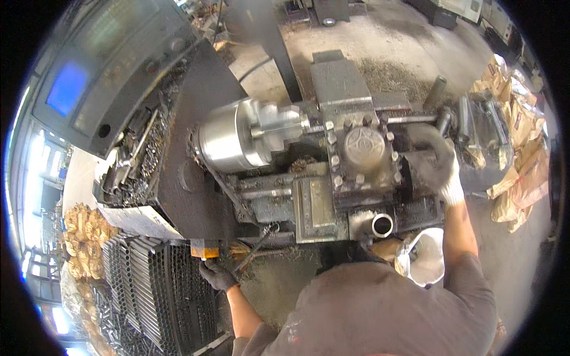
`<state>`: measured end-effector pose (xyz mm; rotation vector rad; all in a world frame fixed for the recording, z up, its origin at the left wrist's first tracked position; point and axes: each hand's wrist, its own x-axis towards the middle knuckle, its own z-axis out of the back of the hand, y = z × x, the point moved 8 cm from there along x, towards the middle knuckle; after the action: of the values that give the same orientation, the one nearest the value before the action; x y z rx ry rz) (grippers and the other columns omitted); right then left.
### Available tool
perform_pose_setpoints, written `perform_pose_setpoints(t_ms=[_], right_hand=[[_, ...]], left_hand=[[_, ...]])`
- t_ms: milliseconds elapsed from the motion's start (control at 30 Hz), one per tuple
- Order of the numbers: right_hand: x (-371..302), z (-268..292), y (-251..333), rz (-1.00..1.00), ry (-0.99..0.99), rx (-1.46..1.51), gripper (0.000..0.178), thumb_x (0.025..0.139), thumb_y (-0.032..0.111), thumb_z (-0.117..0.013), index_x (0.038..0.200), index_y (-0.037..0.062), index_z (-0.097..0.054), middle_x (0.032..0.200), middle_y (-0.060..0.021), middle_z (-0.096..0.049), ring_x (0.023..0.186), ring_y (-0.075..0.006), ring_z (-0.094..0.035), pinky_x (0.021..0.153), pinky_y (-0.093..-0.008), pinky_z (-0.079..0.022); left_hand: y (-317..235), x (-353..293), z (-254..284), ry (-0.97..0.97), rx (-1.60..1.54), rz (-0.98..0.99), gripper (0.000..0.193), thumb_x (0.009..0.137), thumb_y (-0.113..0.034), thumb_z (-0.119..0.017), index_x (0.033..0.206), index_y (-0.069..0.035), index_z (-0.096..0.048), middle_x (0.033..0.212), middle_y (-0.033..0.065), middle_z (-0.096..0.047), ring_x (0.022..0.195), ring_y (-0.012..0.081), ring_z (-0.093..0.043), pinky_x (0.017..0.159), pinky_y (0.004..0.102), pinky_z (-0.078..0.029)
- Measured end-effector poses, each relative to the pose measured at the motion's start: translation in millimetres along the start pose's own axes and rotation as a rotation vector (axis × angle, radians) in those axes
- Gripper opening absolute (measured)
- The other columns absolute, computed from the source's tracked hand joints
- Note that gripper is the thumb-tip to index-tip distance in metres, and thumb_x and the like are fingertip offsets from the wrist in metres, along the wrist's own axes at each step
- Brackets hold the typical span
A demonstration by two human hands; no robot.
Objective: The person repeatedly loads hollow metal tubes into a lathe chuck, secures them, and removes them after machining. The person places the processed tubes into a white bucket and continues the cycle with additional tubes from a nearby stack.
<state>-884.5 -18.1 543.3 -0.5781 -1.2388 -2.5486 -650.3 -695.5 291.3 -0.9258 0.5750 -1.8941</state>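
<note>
A metal lathe fills the middle. Its bright chuck, with blurred jaws, is at the left of the square tool post, whose top carries several bolts. My left hand, in a dark glove, is low at the left with its fingers curled just below an orange box with a small white knob. A slanted metal lever runs down close to that hand; what the fingers hold is hidden. My right hand, in a white-cuffed glove with a blackened palm, is smeared by motion at the right of the tool post.
Stacked dark metal tubes stand at the lower left. A tray of metal chips and tools tops the headstock. A short pipe and a white bucket are close to my body. Brown paper sacks lie at the right.
</note>
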Motion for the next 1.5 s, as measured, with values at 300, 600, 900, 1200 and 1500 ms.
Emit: perform_pose_setpoints(t_ms=[300, 600, 900, 1200, 1500], right_hand=[[73, -101, 12, 0.11, 0.186, -0.251, 0.046, 0.095, 0.037, -0.076, 0.134, 0.0122, -0.072, 0.126, -0.0171, -0.077, 0.112, -0.0268, -0.077, 0.097, -0.0399, -0.059], [96, -118, 3, -0.084, 0.397, -0.337, 0.044, 0.103, 0.046, -0.068, 0.133, 0.0144, -0.072, 0.121, -0.0164, -0.078, 0.105, -0.0265, -0.078, 0.096, -0.0416, -0.062], [175, -230, 11, 0.235, 0.821, -0.607, 0.048, 0.093, 0.038, -0.078, 0.13, 0.0062, -0.073, 0.119, -0.0148, -0.078, 0.103, -0.0265, -0.075, 0.091, -0.0442, -0.059], [192, -285, -7, 0.243, 1.057, -0.713, 0.05, 0.085, 0.038, -0.084, 0.12, 0.0038, -0.078, 0.106, -0.0151, -0.08, 0.091, -0.0274, -0.074, 0.082, -0.0449, -0.058], [186, -284, -40, 0.097, 1.106, -0.566, 0.042, 0.086, 0.041, -0.08, 0.109, 0.0053, -0.077, 0.092, -0.016, -0.078, 0.081, -0.0251, -0.072, 0.073, -0.0445, -0.055]], left_hand=[[64, -20, -46, 0.556, -0.693, 0.26, 0.036, 0.108, -0.038, -0.059, 0.125, -0.007, -0.067, 0.108, 0.0086, -0.069, 0.087, 0.0219, -0.065, 0.073, 0.0381, -0.055], [270, -276, -43, 1.489, 0.434, -0.555, 0.038, 0.101, -0.032, -0.059, 0.13, -0.012, -0.07, 0.107, 0.0167, -0.077, 0.094, 0.0352, -0.073, 0.084, 0.0494, -0.058], [329, -320, -18, 1.454, 0.25, 0.294, 0.034, 0.1, -0.035, -0.065, 0.112, -0.005, -0.074, 0.09, 0.0117, -0.076, 0.079, 0.027, -0.07, 0.071, 0.0428, -0.055], [229, -285, -46, 1.127, -0.034, 0.65, 0.045, 0.103, -0.046, -0.062, 0.101, -0.001, -0.067, 0.087, 0.0145, -0.069, 0.085, 0.0285, -0.066, 0.078, 0.0433, -0.049], [-169, -163, -23, 0.576, -0.178, -0.552, 0.028, 0.092, -0.015, -0.074, 0.119, -0.007, -0.07, 0.113, 0.0159, -0.075, 0.103, 0.0379, -0.072, 0.095, 0.0497, -0.057]])
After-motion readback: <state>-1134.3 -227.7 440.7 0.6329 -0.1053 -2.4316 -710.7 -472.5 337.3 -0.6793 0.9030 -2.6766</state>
